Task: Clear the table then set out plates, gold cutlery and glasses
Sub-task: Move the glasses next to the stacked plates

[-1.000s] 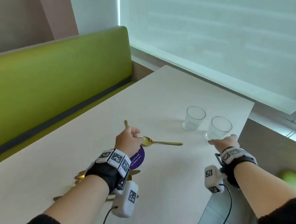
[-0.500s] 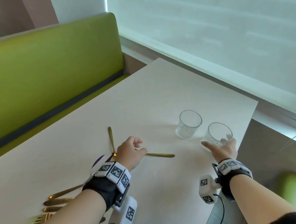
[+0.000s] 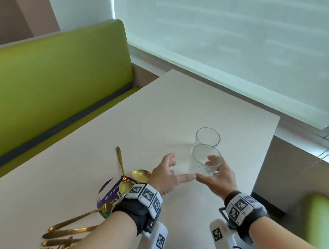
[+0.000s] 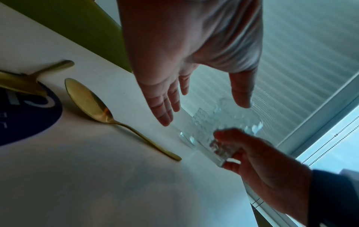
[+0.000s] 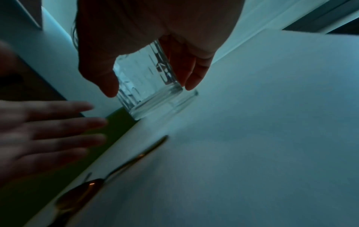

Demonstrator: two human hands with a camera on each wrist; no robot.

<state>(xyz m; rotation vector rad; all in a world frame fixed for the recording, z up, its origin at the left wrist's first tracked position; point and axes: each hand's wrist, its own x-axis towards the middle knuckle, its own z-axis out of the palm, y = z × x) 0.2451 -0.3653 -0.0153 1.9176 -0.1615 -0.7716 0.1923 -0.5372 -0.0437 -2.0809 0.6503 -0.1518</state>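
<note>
My right hand [image 3: 207,170] grips a clear textured glass [image 3: 204,162], tilted and lifted just off the white table [image 3: 157,108]. The right wrist view shows thumb and fingers [image 5: 196,72] wrapped around that glass [image 5: 147,86]. My left hand [image 3: 181,166] is open and empty, palm turned to the glass, its thumb almost touching my right thumb. A second glass [image 3: 208,137] stands on the table right behind the held one. Two gold spoons [image 3: 121,169] [image 3: 141,174] lie by my left wrist. In the left wrist view the nearer spoon [image 4: 93,104] lies beside the open fingers [image 4: 165,110].
A round purple disc [image 3: 107,193] lies under one spoon's bowl. A heap of gold forks and knives [image 3: 54,236] sits at the lower left. A green bench [image 3: 47,88] runs along the far side. The table's right edge [image 3: 270,151] drops off near the window.
My right hand has closed on the nearer glass and lifted it leftward. My left hand let go of the spoon, opened and moved right toward the glass.
</note>
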